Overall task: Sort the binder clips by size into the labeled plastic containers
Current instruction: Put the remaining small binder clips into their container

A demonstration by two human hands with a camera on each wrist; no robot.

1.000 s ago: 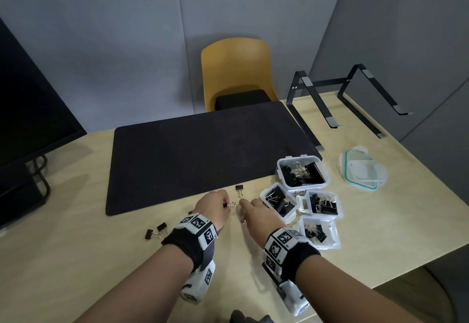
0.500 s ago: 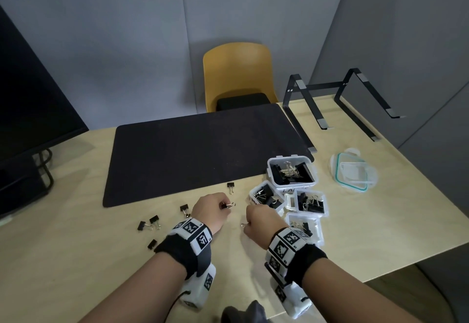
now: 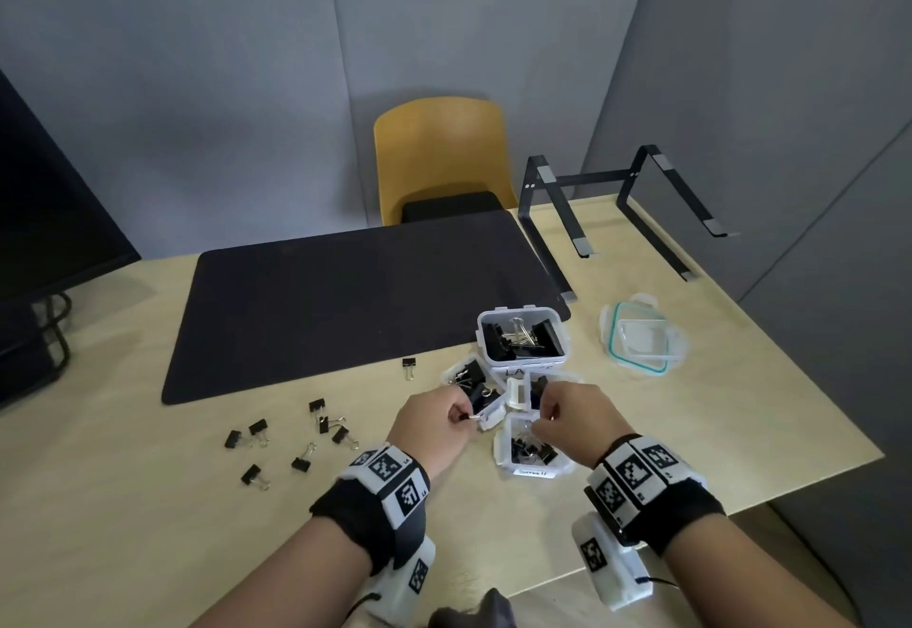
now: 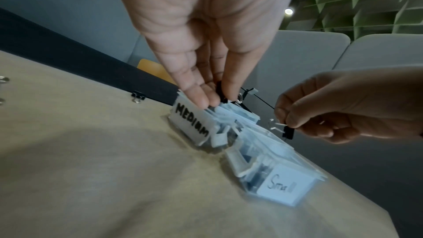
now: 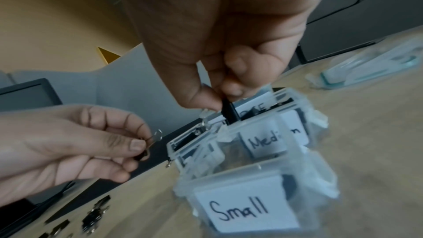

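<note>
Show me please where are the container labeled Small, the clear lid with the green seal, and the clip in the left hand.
container labeled Small point(image 5: 246, 205): right wrist view, on its white label.
clear lid with the green seal point(image 3: 641, 338): head view, on its clear middle.
clip in the left hand point(image 5: 142, 156): right wrist view, on its black body.

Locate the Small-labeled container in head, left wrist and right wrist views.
Head: Small container, lower center, below the right hand.
Left wrist: lower right.
Right wrist: bottom center-right.
Shared landmark: Medium container beside it.
</note>
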